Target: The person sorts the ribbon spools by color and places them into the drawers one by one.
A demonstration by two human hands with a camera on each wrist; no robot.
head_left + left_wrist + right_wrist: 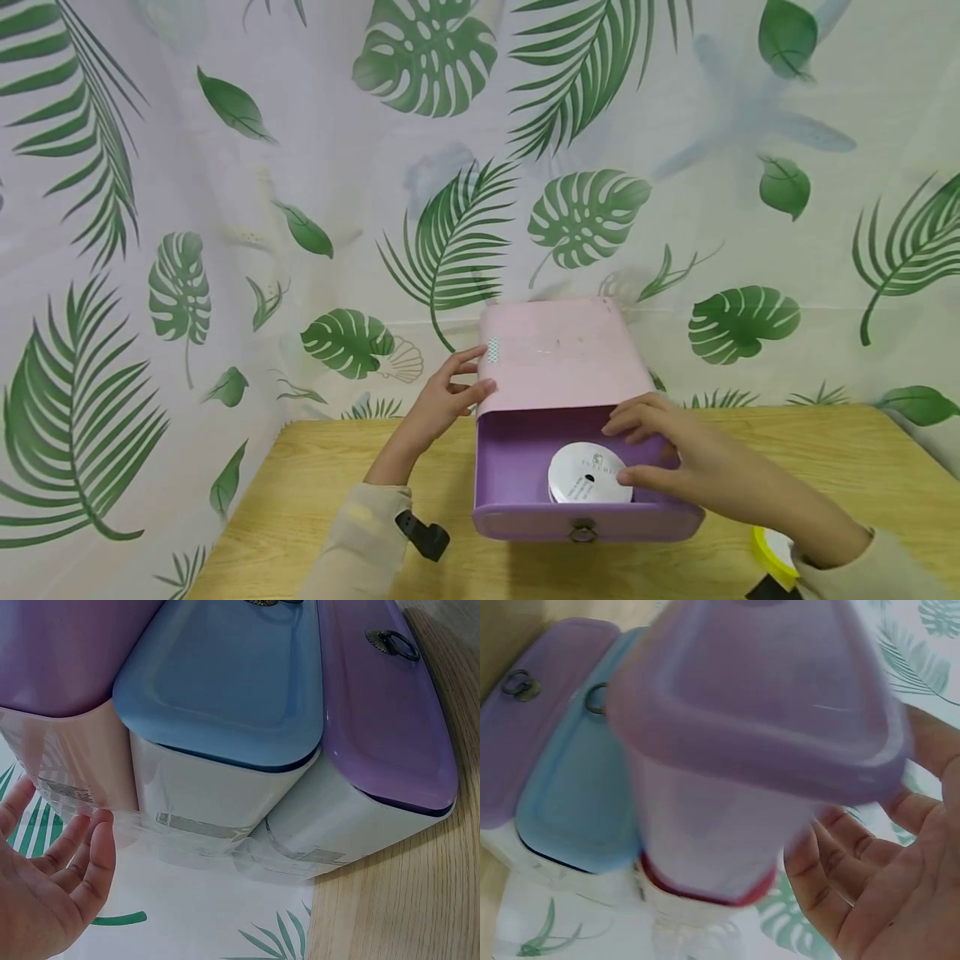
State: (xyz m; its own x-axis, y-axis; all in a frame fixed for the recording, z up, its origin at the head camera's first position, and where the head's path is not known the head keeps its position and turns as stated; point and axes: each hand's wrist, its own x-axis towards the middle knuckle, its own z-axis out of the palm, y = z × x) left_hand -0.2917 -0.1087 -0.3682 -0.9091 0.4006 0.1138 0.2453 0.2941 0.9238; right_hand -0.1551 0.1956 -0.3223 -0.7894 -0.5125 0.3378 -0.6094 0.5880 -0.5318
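"Tabletop [315, 492] at far left; what's lost to you there?"

"The left sleeve [356, 542], cut off below. Then the left hand [450, 392], fingers loosely apart, tips at the pink case [562, 358]. Whether they press, I can't tell."

"And beneath the case?"

"Hidden from above. The left wrist view shows a blue drawer [225, 682] and a lower purple drawer [397, 720] there. The upper purple drawer [525, 523] juts out, a white reel [577, 479] lying inside, its near rim hidden behind the drawer front."

"Does the right hand [690, 450] have it?"

"I see no grip: thumb and fingers wide apart, thumb tip over the reel's right edge. Touching or not, I can't say. Farther right, the wrist half covers something round and yellow-rimmed [769, 555]."

"Any room?"

"Bare wood between left sleeve and drawer. Inside the drawer, purple floor left of the reel; its right end runs under the hand. More wood beyond the right forearm."
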